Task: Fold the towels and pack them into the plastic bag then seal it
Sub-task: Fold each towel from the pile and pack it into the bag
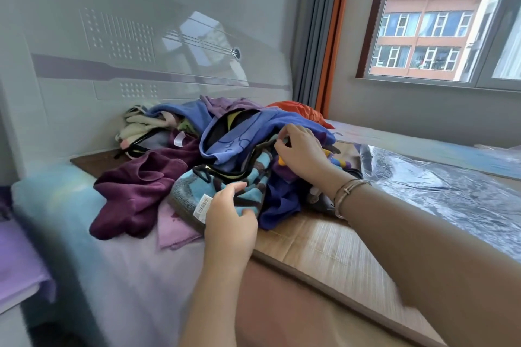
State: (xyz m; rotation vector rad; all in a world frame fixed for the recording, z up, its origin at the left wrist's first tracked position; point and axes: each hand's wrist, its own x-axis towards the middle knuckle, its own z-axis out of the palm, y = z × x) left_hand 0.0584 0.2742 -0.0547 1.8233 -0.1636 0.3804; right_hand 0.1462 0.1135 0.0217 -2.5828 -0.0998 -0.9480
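- Nearest, a bed point(135, 276) with a soft, pale lilac-and-blue cover; a tan woven mat point(324, 245) with a darker border lies across its right half
- The left hand point(229, 222) curls round the near edge of a light-blue towel point(248, 177) patterned with dark lines, thumb on top, just beside its white sewn-in label point(203, 205); the print on the label is too small to read
- The right hand point(303, 153), a thin metal bangle point(345, 196) on its wrist, reaches into the pile with fingertips pinching a fold of the same towel's far edge
- The heap of towels point(225, 149) sits mid-bed: a plush plum one point(138, 189) spread to the left, a flat pale lilac one point(172, 228) under it, a royal-blue one point(239, 135) draped on top, cream and orange ones behind
- The plastic bag point(439, 189) lies flat, clear and crinkled, glinting, on the right, near the pile
- Farther off, a glossy white headboard point(127, 45) with dotted relief and a purple stripe
- Far right, a grey curtain point(313, 36) with an orange edge, and a window point(439, 22) facing an orange-brick building
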